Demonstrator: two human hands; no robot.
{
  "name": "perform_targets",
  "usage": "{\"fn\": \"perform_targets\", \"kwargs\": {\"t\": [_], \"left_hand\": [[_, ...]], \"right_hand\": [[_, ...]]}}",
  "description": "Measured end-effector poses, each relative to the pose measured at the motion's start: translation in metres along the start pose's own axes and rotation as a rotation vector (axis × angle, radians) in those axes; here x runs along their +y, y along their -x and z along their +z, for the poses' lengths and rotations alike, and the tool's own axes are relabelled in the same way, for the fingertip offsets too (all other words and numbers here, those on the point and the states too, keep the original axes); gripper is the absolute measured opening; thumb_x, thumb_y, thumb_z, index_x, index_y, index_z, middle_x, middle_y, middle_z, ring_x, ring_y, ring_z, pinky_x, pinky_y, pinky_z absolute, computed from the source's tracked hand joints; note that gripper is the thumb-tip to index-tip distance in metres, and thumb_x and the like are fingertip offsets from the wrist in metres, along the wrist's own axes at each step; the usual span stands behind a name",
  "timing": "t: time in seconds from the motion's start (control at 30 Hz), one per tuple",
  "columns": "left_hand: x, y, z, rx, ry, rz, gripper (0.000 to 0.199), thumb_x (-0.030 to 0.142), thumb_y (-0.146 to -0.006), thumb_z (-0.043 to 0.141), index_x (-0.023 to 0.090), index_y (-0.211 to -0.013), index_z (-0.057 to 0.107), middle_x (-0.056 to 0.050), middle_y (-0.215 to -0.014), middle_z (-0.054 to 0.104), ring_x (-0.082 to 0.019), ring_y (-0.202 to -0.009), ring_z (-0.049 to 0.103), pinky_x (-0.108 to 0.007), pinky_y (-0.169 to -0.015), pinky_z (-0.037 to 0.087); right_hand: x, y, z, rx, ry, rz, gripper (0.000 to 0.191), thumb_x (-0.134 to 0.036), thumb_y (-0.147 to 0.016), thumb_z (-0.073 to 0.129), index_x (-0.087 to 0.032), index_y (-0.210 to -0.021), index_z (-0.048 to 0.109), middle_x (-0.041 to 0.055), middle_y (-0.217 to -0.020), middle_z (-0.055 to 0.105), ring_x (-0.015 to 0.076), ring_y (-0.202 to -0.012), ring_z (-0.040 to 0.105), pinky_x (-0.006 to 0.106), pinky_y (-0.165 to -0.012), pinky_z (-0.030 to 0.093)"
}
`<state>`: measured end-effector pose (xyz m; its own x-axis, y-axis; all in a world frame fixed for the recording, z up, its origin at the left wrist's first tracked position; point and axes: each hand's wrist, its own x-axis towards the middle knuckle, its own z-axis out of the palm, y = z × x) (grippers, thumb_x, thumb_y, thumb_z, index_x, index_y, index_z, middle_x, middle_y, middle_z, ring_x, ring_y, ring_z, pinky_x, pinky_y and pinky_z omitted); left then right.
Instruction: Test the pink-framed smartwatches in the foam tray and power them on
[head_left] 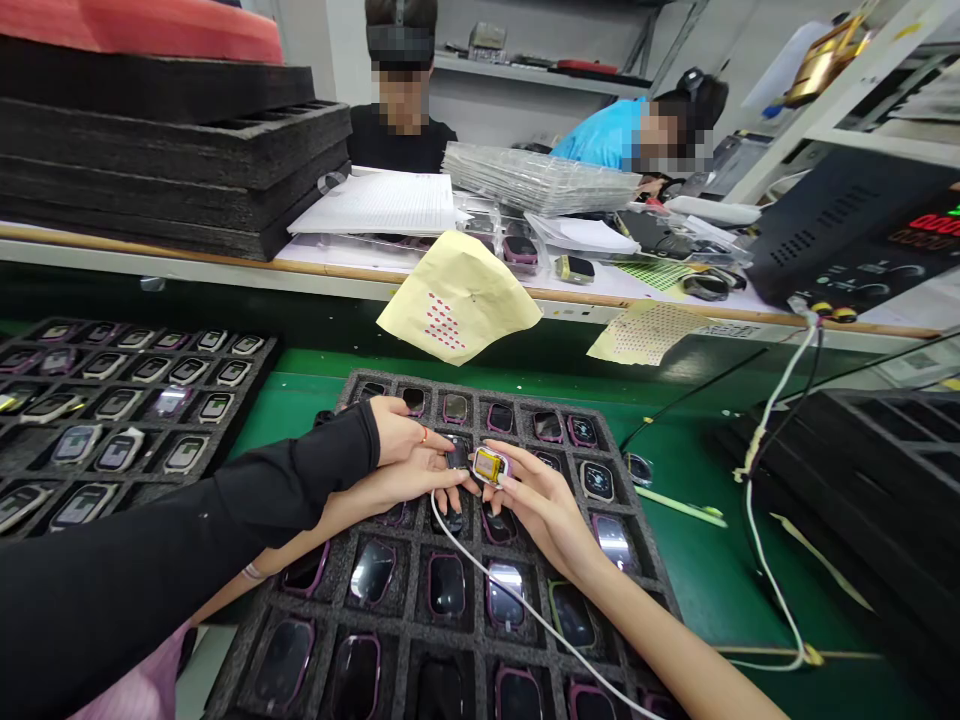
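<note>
The person's right hand (536, 490), on a bare arm, pinches an open watch case (489, 466) between thumb and fingertips, near the middle of the view; the case has a pale rim and shows a yellow part inside. At nine o'clock from it, just beside, is a small dark piece (457, 452). The left hand (420, 477), taken here as the bare one with a bracelet at its wrist, lies curled against that piece, partly covered; whether it grips the piece cannot be told. A black-sleeved hand (401, 432), apparently a co-worker's, crosses over it from nine o'clock, fingers stretched to the same piece. A white cable (525, 604) runs from beneath the hands toward five o'clock.

All this is above a grey foam tray (409, 600) of dark-screened watches in separate compartments, on the green tabletop (307, 395). At three o'clock from the case, a watch (598, 482) in the tray shows a dial. A second foam tray (244, 400) of watches lies at nine o'clock. Toward twelve, a yellow sheet (457, 300) hangs from a shelf edge; at two o'clock stands a black instrument (847, 225) with red digits.
</note>
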<state>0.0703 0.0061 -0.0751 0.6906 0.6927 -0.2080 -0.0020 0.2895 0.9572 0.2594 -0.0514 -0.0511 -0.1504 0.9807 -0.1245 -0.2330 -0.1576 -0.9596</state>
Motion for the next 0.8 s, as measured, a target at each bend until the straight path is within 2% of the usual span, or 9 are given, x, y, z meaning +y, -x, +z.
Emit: {"fn": "perform_targets", "kwargs": {"t": [0.07, 0.23, 0.5, 0.67, 0.73, 0.77, 0.8], "left_hand": [[0.001, -0.001, 0.000, -0.019, 0.003, -0.003, 0.026, 0.035, -0.089, 0.060, 0.011, -0.098, 0.062, -0.002, -0.079, 0.066, -0.010, -0.060, 0.061, -0.024, -0.055, 0.052], [0.003, -0.002, 0.000, -0.059, 0.029, 0.000, 0.038, 0.035, -0.071, 0.078, 0.011, -0.096, 0.063, -0.004, -0.072, 0.068, -0.012, -0.056, 0.061, -0.023, -0.051, 0.049], [0.004, -0.003, -0.004, -0.080, 0.074, -0.009, 0.042, 0.042, -0.066, 0.079, 0.011, -0.090, 0.062, -0.004, -0.073, 0.066, -0.009, -0.054, 0.058, -0.020, -0.048, 0.045], [0.001, -0.016, 0.002, -0.060, 0.097, -0.010, 0.052, 0.048, -0.058, 0.082, 0.012, -0.092, 0.065, -0.005, -0.076, 0.067, -0.011, -0.052, 0.059, -0.023, -0.047, 0.048], [0.002, -0.015, -0.005, -0.083, 0.105, -0.007, 0.049, 0.047, -0.057, 0.083, 0.013, -0.088, 0.066, -0.004, -0.076, 0.067, -0.012, -0.053, 0.060, -0.025, -0.049, 0.050], [0.004, -0.010, -0.013, -0.048, 0.088, -0.017, 0.047, 0.047, -0.057, 0.083, 0.013, -0.085, 0.067, -0.005, -0.074, 0.068, -0.013, -0.054, 0.060, -0.026, -0.048, 0.050], [0.008, 0.001, -0.023, 0.046, 0.061, -0.015, 0.045, 0.046, -0.060, 0.082, 0.013, -0.088, 0.067, -0.005, -0.076, 0.069, -0.015, -0.057, 0.062, -0.027, -0.050, 0.052]], "right_hand": [[0.000, 0.000, 0.000, 0.002, 0.006, -0.002, 0.040, -0.028, -0.079, 0.072, -0.022, -0.118, 0.065, 0.0091, -0.099, 0.068, 0.0184, -0.075, 0.061, 0.031, -0.064, 0.048], [-0.001, 0.000, 0.001, 0.003, 0.011, -0.005, 0.039, -0.027, -0.078, 0.073, -0.022, -0.116, 0.066, 0.0083, -0.098, 0.067, 0.0176, -0.073, 0.060, 0.031, -0.064, 0.048], [-0.004, -0.002, 0.003, 0.026, 0.044, -0.003, 0.040, -0.029, -0.077, 0.074, -0.023, -0.115, 0.066, 0.0090, -0.100, 0.067, 0.0180, -0.072, 0.059, 0.031, -0.062, 0.049], [0.002, -0.002, -0.006, 0.040, 0.170, -0.002, 0.049, -0.033, -0.074, 0.077, -0.024, -0.120, 0.062, 0.0099, -0.107, 0.066, 0.0196, -0.073, 0.061, 0.031, -0.062, 0.052], [0.008, -0.004, -0.014, 0.076, 0.249, -0.022, 0.053, -0.040, -0.074, 0.076, -0.023, -0.122, 0.060, 0.0109, -0.109, 0.066, 0.0210, -0.071, 0.062, 0.032, -0.063, 0.054], [0.012, -0.008, -0.018, 0.094, 0.299, -0.045, 0.054, -0.043, -0.075, 0.074, -0.024, -0.123, 0.060, 0.0102, -0.108, 0.066, 0.0209, -0.069, 0.062, 0.032, -0.064, 0.055], [0.016, -0.014, -0.021, 0.098, 0.363, -0.093, 0.052, -0.046, -0.076, 0.072, -0.024, -0.121, 0.060, 0.0088, -0.105, 0.067, 0.0200, -0.067, 0.062, 0.032, -0.064, 0.055]]}}
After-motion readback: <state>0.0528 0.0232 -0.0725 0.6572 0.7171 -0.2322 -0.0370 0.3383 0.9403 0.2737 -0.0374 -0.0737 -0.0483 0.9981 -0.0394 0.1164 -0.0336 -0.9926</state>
